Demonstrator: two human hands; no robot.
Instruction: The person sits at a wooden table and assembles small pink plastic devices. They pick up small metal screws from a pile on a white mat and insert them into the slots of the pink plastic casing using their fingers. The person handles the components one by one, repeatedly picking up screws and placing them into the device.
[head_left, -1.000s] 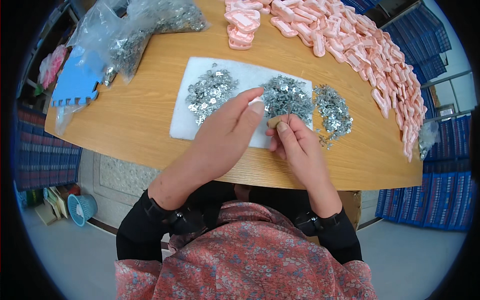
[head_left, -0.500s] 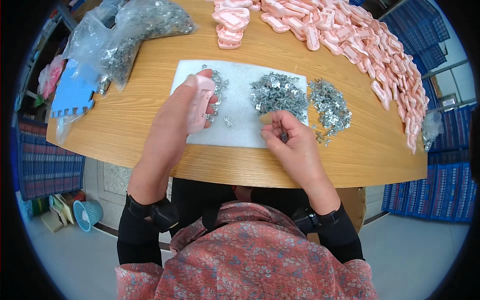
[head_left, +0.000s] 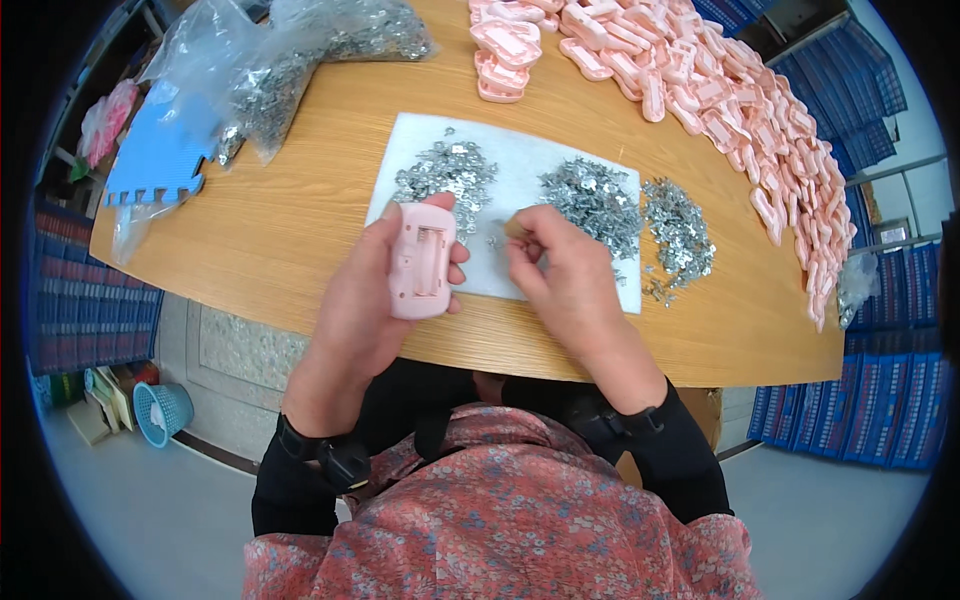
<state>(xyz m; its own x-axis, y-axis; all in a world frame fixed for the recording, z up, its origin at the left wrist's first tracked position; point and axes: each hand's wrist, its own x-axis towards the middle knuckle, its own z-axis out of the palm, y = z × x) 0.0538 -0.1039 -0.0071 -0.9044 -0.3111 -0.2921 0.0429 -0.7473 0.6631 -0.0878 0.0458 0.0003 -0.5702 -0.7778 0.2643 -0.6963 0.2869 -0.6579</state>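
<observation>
My left hand (head_left: 355,300) is closed around a pink plastic battery case (head_left: 408,275), held above the near edge of a white foam sheet. Its open compartment faces up, and a small coil shows at the compartment's top. To its right, my right hand (head_left: 572,270) has thumb and index finger pinched together, with a tan cover on a fingertip. Whatever sits in that pinch is too small to make out. Two heaps of small metal clips, a left heap (head_left: 450,172) and a right heap (head_left: 592,200), lie on the foam sheet (head_left: 515,180) beyond my hands.
More metal clips (head_left: 680,235) lie on the wooden table (head_left: 330,170) right of the foam. Many pink cases (head_left: 740,100) cover the far right, beside a small stack (head_left: 503,60). Clear bags of metal parts (head_left: 270,95) and a blue foam mat (head_left: 155,160) occupy the left.
My left hand has turned the pink case so its compartment faces up. My right hand has moved away from the right heap, toward the case. The whole view has shifted slightly.
</observation>
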